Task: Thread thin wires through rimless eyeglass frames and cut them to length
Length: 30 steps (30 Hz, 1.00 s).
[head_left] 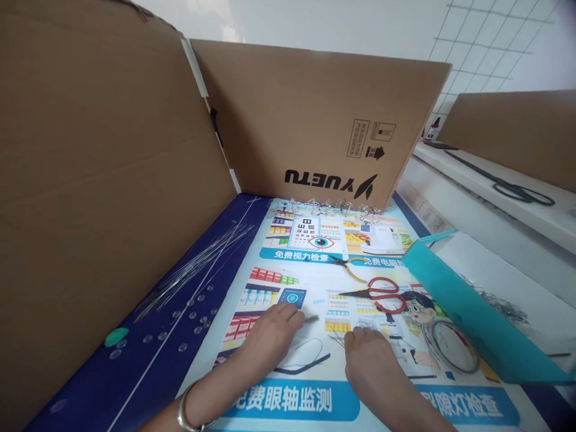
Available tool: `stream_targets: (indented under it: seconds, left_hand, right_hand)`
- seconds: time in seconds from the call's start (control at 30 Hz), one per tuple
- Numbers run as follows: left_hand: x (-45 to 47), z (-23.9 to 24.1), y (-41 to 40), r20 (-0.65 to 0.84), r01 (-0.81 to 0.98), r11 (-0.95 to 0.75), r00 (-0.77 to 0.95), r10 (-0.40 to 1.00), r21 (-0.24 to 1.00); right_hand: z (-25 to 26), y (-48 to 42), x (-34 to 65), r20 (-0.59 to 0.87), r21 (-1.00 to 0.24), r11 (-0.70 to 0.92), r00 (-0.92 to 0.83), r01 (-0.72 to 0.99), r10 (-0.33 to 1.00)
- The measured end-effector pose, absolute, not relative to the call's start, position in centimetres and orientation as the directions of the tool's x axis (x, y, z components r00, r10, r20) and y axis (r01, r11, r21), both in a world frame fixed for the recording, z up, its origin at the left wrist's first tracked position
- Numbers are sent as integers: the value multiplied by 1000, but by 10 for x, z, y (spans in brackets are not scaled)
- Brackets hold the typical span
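Note:
My left hand rests on a printed poster, its fingers pinched on the end of a thin dark wire that loops across the sheet. My right hand lies close beside it with fingers curled under, and what they hold is hidden. A silver bangle circles my left wrist. Red-handled scissors lie just beyond my right hand. Yellow-handled pliers lie farther back.
Cardboard walls stand at the left and back. Thin metal wires and several clear beads lie on the blue strip at left. A teal plastic tray and a wire ring sit at right.

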<state>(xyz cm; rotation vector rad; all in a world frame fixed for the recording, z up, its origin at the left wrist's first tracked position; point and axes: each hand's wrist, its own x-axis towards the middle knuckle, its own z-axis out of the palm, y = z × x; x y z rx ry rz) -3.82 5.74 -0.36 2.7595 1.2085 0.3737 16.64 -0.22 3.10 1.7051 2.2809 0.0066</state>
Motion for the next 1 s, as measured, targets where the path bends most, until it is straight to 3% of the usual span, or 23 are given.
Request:
stream_targets:
  seconds: [0.53, 1.0]
  left_hand:
    - [-41, -3, 57, 170, 710, -664, 643, 747, 234]
    - [-45, 3, 57, 203, 680, -654, 626, 753, 332]
  right_hand:
    - [35, 2, 174, -244, 31, 280, -265, 959, 933]
    - [45, 10, 182, -94, -172, 171, -189, 970, 977]
